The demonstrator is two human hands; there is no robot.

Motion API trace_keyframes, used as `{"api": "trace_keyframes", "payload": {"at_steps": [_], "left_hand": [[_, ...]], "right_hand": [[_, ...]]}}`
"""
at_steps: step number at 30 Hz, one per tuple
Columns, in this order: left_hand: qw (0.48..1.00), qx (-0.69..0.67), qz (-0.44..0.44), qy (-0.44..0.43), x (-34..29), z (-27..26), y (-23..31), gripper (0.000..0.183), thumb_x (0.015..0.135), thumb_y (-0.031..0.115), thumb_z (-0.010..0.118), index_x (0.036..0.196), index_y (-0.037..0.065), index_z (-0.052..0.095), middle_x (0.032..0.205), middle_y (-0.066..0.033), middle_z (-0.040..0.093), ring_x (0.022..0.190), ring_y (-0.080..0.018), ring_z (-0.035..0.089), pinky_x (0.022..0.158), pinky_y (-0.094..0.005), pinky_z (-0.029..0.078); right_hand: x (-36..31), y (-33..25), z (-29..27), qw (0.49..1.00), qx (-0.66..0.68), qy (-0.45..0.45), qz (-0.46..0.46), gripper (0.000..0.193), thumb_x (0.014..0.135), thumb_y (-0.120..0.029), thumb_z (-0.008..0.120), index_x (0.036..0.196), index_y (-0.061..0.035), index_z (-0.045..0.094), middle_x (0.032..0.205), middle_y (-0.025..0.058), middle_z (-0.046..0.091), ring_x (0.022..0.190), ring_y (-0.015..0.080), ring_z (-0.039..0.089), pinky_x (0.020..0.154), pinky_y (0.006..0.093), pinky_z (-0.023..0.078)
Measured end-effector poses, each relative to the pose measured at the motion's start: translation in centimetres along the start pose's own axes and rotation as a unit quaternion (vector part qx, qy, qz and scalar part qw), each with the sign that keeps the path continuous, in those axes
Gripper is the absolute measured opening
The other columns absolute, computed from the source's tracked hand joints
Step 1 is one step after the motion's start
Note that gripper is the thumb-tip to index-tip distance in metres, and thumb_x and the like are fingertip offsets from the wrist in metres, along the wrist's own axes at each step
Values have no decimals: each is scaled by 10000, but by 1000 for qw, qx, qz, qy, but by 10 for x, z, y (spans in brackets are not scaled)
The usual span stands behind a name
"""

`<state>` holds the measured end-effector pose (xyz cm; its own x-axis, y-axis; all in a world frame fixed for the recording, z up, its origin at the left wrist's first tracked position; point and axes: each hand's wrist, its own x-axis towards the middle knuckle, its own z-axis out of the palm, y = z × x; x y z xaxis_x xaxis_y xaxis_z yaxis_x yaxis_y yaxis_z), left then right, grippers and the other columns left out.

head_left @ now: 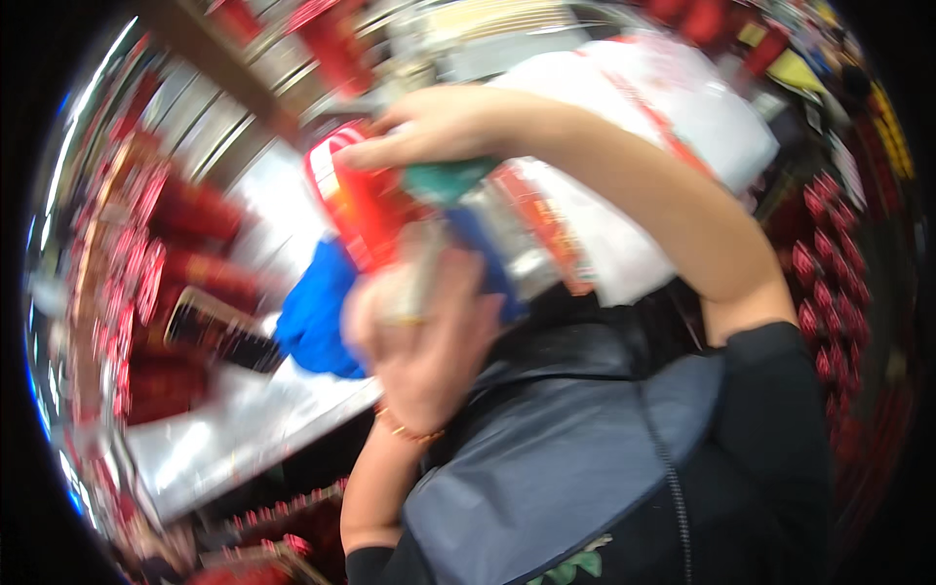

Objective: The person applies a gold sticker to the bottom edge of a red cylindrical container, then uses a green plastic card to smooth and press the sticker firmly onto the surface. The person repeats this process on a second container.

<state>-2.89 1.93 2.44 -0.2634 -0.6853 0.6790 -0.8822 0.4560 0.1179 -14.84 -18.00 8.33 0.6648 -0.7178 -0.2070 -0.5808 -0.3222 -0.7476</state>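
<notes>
A glossy red rounded object (361, 200), perhaps a canister, is tilted between my hands; blur hides its exact kind. Reaching across from the right, my right hand (439, 127) closes over its upper part, thumb against the red surface. Something green, like a cloth (447, 180), shows under that palm. My left hand (419, 331), with a beaded bracelet (405, 429) at the wrist, grips the lower end. Across its fingers lies a blurred greyish-beige strip (417, 273) that I cannot identify. Behind the hands is a bunched blue cloth (317, 317).
A phone (219, 330) lies left of the blue cloth on a pale table (253, 429). Several red cylinders (195, 210) stand along the left. White plastic bags (673, 97) lie beyond my right forearm. More red items (834, 283) are stacked at the right.
</notes>
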Motion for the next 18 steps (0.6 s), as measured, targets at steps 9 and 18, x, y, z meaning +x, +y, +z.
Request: {"api": "trace_keyframes", "payload": {"at_steps": [9, 18], "left_hand": [[869, -414, -250, 101, -22, 22, -65, 854, 949, 413, 688, 1594, 12, 298, 1621, -176, 345, 1453, -339, 394, 1174, -484, 364], [791, -518, -267, 186, -47, 4, -55, 823, 922, 441, 621, 1548, -24, 359, 1546, -244, 426, 1384, -371, 476, 1120, -511, 440]], "right_hand": [[33, 41, -1, 968, 249, 25, 11, 703, 980, -681, 506, 937, -28, 761, 928, 133, 786, 737, 206, 683, 632, 360, 532], [-64, 24, -2, 944, 327, 27, -28, 577, 916, -610, 695, 990, -41, 748, 919, 78, 695, 864, 171, 634, 777, 341, 508]]}}
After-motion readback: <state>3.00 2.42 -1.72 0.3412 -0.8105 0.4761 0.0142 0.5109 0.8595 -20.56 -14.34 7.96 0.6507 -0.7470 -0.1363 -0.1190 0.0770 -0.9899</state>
